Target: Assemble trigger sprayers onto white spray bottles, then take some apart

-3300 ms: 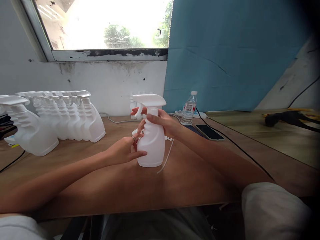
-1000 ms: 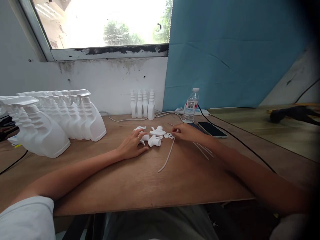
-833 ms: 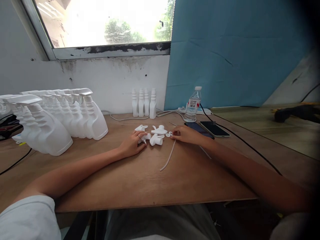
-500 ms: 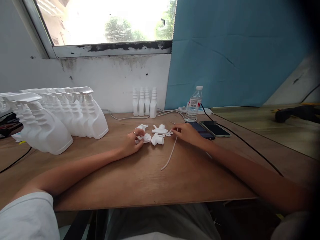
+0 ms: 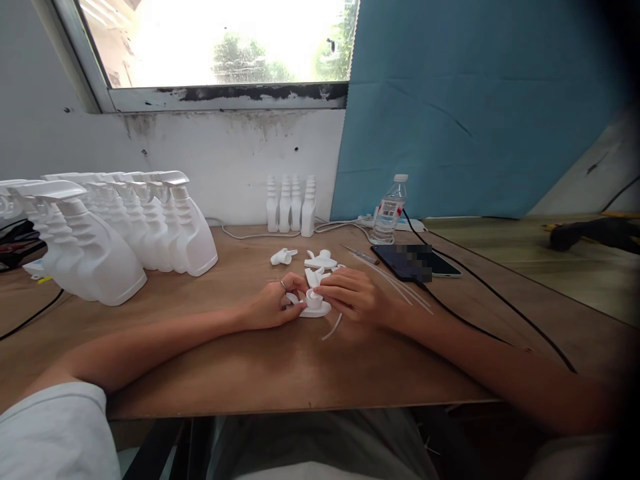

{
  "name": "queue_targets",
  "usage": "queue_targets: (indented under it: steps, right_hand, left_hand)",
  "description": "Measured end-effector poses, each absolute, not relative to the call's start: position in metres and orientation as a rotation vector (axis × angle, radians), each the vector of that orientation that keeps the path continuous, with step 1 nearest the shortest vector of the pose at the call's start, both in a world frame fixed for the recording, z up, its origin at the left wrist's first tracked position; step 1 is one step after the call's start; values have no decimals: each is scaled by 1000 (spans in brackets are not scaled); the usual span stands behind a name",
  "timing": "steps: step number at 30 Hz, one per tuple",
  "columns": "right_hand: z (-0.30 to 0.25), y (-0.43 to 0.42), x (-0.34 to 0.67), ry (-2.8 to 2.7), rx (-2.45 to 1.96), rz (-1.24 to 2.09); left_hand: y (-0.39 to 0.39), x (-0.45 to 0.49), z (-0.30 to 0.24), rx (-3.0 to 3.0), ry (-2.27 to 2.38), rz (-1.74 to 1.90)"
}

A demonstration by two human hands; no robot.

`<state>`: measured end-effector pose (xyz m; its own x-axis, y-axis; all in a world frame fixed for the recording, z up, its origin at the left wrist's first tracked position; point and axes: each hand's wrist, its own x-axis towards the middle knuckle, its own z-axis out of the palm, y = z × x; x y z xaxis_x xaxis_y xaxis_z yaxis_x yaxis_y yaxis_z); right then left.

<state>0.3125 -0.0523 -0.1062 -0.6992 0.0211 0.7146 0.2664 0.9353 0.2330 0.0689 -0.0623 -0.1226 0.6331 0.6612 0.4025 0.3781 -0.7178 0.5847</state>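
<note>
Close to the middle of the table, my left hand (image 5: 280, 303) grips a white trigger spray head (image 5: 314, 308), which lies with its round collar facing up. The fingers of my right hand (image 5: 356, 293) are pinched together at the collar's rim; whatever is between the fingertips is too small and covered to make out. Just behind the held piece are more white spray heads (image 5: 320, 260), one of them (image 5: 283, 257) off to the left. Small white rings (image 5: 339, 267) are partly hidden behind my right hand. A thin white tube (image 5: 333, 328) pokes out below it.
White spray bottles (image 5: 193, 233) stand in rows at left. Several small white bottles (image 5: 309, 208) are by the wall. A water bottle (image 5: 387, 213), phones (image 5: 403, 261), a slim pointed tool (image 5: 367, 257), thin tubes (image 5: 395, 283) and a black cable (image 5: 500, 297) are on the right.
My right hand has moved left and nearer, from the small rings to the spray head's collar. My left hand has brought that spray head nearer and to the right.
</note>
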Motion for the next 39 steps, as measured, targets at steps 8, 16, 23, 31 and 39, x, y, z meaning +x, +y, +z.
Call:
queue_targets:
  steps: [8, 16, 23, 31, 39]
  right_hand:
    - [-103, -54, 317, -2397, -188, -217]
    - [-102, -54, 313, -2459, -262, -32]
    - [-107, -54, 309, -2397, -252, 124]
    - [-109, -58, 308, -2382, -283, 247]
    - [-112, -65, 305, -2445, -520, -50]
  left_hand:
    - [-61, 67, -124, 2594, 700, 837]
    - [-62, 68, -124, 2747, 590, 860]
    - [-56, 71, -130, 2762, 613, 913]
    - [-56, 72, -130, 2769, 503, 932]
    - [-59, 69, -132, 2642, 761, 929]
